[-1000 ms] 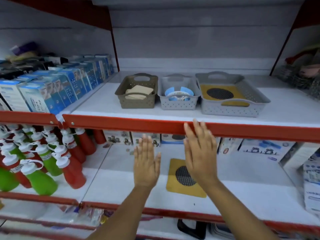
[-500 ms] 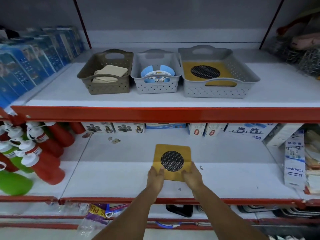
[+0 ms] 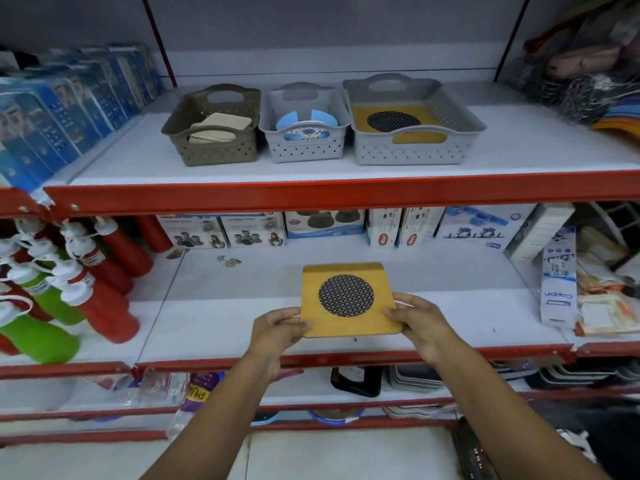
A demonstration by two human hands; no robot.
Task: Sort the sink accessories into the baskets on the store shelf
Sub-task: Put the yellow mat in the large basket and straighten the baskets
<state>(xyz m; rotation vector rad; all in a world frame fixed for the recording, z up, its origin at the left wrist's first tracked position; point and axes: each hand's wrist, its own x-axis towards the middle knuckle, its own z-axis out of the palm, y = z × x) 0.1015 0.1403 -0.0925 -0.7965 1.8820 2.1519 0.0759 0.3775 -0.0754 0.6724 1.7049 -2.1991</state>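
A yellow square mat with a round black mesh centre (image 3: 348,299) is held just above the lower shelf (image 3: 221,323). My left hand (image 3: 277,329) grips its near left corner and my right hand (image 3: 419,322) its near right edge. On the upper shelf stand three baskets. The brown basket (image 3: 211,147) holds beige pads. The small grey basket (image 3: 306,147) holds blue and white pieces. The large grey basket (image 3: 412,147) holds another yellow mesh mat (image 3: 393,121).
Red and green squeeze bottles (image 3: 69,292) crowd the lower shelf's left side. Boxed goods (image 3: 325,225) line its back, and packets (image 3: 557,275) lean at the right. Blue packs (image 3: 52,123) fill the upper shelf's left. Red shelf rails (image 3: 346,194) run across.
Both hands came down from the upper rail to the yellow mat, took hold of its near edge and lifted it slightly off the lower shelf. The view has dropped and pulled back.
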